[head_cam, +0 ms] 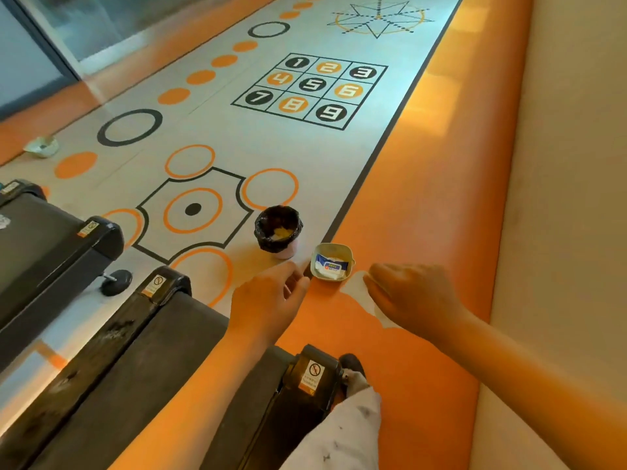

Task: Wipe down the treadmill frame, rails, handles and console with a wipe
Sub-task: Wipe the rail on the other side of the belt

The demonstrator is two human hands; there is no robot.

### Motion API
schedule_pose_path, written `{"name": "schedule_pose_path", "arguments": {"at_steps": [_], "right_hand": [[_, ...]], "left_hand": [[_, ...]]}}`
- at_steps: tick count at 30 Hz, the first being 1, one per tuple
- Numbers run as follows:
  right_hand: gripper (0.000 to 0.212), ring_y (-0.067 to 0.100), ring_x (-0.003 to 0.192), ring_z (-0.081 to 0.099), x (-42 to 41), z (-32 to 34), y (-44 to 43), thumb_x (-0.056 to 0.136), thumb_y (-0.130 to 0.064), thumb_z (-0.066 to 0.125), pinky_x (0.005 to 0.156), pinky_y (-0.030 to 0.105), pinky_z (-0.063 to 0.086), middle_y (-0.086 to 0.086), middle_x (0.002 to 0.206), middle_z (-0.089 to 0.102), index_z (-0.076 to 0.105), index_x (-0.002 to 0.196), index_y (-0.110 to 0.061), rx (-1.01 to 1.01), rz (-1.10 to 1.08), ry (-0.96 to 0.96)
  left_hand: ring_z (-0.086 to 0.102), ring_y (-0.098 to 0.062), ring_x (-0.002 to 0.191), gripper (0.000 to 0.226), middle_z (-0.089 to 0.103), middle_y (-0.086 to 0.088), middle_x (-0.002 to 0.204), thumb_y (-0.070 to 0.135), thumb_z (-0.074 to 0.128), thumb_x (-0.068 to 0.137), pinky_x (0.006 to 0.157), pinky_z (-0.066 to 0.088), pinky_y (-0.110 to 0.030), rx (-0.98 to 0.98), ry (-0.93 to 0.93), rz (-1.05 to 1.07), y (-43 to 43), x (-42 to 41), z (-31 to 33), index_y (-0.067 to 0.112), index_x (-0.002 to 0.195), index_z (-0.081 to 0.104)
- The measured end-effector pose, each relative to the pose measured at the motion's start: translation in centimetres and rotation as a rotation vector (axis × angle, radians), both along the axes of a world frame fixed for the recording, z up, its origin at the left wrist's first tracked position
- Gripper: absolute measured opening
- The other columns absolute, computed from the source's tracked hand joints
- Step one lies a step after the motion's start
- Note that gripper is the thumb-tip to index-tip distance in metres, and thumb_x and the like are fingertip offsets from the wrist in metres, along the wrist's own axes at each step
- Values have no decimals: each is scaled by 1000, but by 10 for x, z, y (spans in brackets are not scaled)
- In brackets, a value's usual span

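Right hand (410,293) pinches white wipe (359,290) above orange floor (424,205) | left hand (268,300) loosely curled, empty, just beside tray (330,246) holding wipe packet (330,266) | lined bin (278,232) near | treadmill (163,337) below-left.

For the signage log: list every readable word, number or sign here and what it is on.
"1 2 3 4 5 6 7 8 9": floor number grid.
Treadmill end-cap stickers: prohibition sign; text too small.
Wipe packet label: blurred.
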State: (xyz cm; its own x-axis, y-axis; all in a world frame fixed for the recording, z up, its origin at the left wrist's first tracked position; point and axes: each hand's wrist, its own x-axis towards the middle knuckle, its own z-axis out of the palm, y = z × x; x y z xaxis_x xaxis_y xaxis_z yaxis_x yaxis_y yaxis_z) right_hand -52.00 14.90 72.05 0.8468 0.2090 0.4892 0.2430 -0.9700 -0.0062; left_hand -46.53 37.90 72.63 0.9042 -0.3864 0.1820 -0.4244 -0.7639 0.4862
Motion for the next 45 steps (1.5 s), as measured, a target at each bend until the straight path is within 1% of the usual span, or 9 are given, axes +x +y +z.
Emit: {"name": "schedule_pose_path", "arguments": {"at_steps": [5, 10, 14, 18, 23, 26, 32, 41, 45], "right_hand": [[38, 16, 32, 38, 96, 7, -11, 92, -32, 40, 42, 15, 14, -6, 46, 45, 49, 58, -19, 5, 100, 55], [37, 13, 36, 23, 186, 19, -4, 91, -30, 42, 40, 17, 9, -5, 44, 37, 43, 56, -18, 72, 197, 97], [38, 15, 33, 31, 246, 6, 17, 94, -35, 38, 33, 24, 26, -6, 46, 34, 42, 59, -19, 72, 366, 222], [37, 16, 31, 31, 295, 1, 55, 91, -36, 37, 34, 21, 22, -7, 44, 30, 35, 57, -22, 59, 527, 275], [39, 17, 31, 35, 362, 15, 93, 84, -26, 65, 35, 21, 23, -5, 40, 35, 41, 54, -19, 41, 730, 329], [46, 13, 33, 24, 393, 23, 118, 80, -24, 74, 36, 18, 12, -8, 42, 20, 35, 56, -22, -26, 846, 409], [35, 16, 57, 54, 416, 21, 192, 101, -43, 34, 60, 29, 50, -3, 65, 55, 47, 75, -23, -158, 1121, 573], [36, 21, 94, 64, 455, 12, 379, 102, -44, 34, 84, 33, 53, 2, 108, 68, 58, 117, -24, -304, 1312, 615], [38, 19, 91, 64, 475, 24, 463, 102, -46, 31, 84, 29, 49, 1, 104, 69, 60, 115, -25, -278, 1327, 647]], "left_hand": [[49, 7, 61, 13, 60, 16, 75, 35, 56, 95, 54, 39, -9, 55, 75, 183, 11, 55, -4, 26, 89, 63], [58, -6, 65, 17, 63, 12, 74, 39, 50, 96, 54, 52, -26, 105, 51, 393, 10, 103, 1, 30, 87, 61], [58, -5, 68, 17, 65, 13, 79, 40, 51, 95, 54, 45, -22, 133, 97, 509, 3, 132, 6, 28, 91, 62], [60, -4, 72, 17, 64, 15, 82, 43, 51, 94, 61, 52, -25, 120, 128, 702, 9, 151, 9, 31, 95, 62], [60, -5, 76, 14, 62, 16, 85, 39, 50, 96, 65, 52, -24, 57, 172, 972, 18, 170, 7, 32, 100, 62], [60, -5, 80, 14, 60, 17, 87, 37, 49, 98, 67, 51, -21, -13, 221, 1126, 18, 172, 6, 31, 101, 61], [60, -2, 71, 18, 68, 12, 87, 41, 48, 98, 58, 43, -8, -106, 248, 1415, 41, 172, -8, 30, 98, 63], [56, -1, 80, 21, 65, 13, 98, 43, 45, 98, 64, 45, -14, -150, 250, 1745, 178, 193, -20, 30, 106, 60], [57, -5, 86, 22, 65, 9, 105, 40, 44, 99, 75, 52, -23, -187, 280, 1801, 249, 209, -9, 28, 113, 58]]}}
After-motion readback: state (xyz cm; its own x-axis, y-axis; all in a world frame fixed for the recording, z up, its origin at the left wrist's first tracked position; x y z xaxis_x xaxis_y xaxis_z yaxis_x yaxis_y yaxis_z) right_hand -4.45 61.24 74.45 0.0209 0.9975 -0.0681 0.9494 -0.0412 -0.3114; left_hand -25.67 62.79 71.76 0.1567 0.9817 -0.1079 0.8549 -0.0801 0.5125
